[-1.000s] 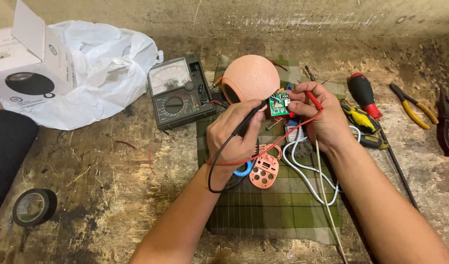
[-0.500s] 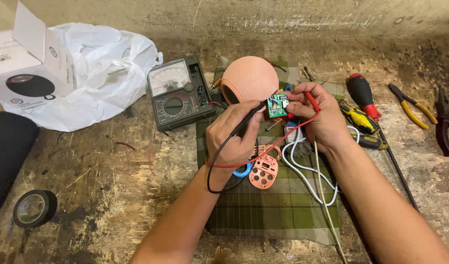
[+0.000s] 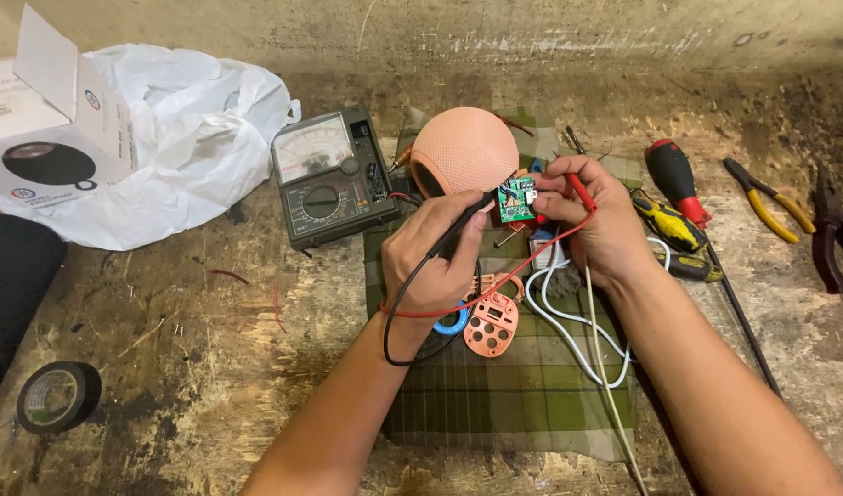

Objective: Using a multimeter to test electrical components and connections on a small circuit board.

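Observation:
My left hand [image 3: 437,257] grips a black test probe [image 3: 460,227], its tip touching a small green circuit board [image 3: 515,199]. My right hand [image 3: 599,220] pinches that board and holds a red test probe [image 3: 582,194] against it. Red and black leads loop under my left wrist. Behind the board rests a round salmon-coloured speaker shell [image 3: 462,157]. An analogue multimeter [image 3: 325,178] lies left of it. A perforated salmon plastic plate [image 3: 492,325] and a blue ring [image 3: 454,321] lie on the green plaid cloth [image 3: 513,404] below my hands.
A white plastic bag [image 3: 196,138] and an open white box [image 3: 54,129] sit far left. Black tape roll [image 3: 58,397] lies near left. Screwdrivers [image 3: 675,179], yellow-handled pliers [image 3: 769,199] and black pliers [image 3: 835,234] lie at right. White cable [image 3: 568,312] trails over the cloth.
Both hands have stayed on the circuit board with the probes. The view has shifted slightly; nothing else has moved.

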